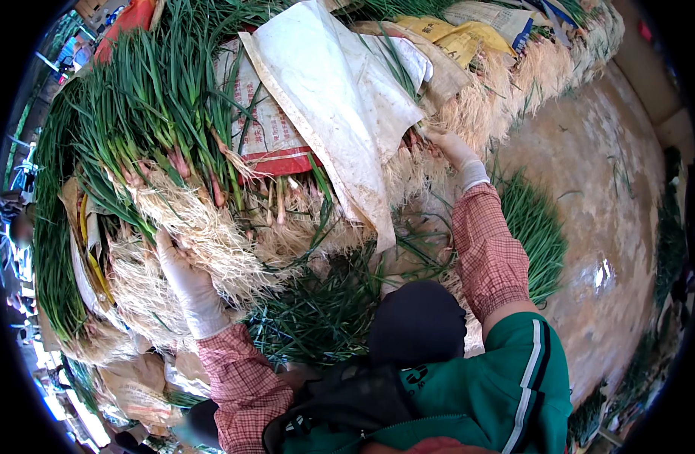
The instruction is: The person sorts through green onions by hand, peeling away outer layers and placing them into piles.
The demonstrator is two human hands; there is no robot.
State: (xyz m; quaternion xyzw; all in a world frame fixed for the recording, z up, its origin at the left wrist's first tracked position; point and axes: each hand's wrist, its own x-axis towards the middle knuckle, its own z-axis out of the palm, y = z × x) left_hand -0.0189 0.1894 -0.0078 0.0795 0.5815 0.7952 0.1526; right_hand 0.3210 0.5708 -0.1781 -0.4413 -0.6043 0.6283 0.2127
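Note:
My left hand (185,284), in a pale glove, is closed at the root end of a bunch of green onions (166,144). Long whitish roots (204,234) hang beside and partly over its fingers. Across the pile, my right hand (455,151), gloved too, reaches to pinkish stems beside the lower right edge of a white woven sack (340,98). Its fingers are bent inward, and what they grip is hidden. The sack drapes over the middle of the pile, on top of a printed sack with a red band (279,163).
More green onions with pale roots (544,76) extend to the far right, under yellow sacking (461,38). Loose green leaves (310,318) lie in front of me. Another green clump (529,234) rests on the wet brown floor (597,197). A dark rounded thing (417,324) is close to my body.

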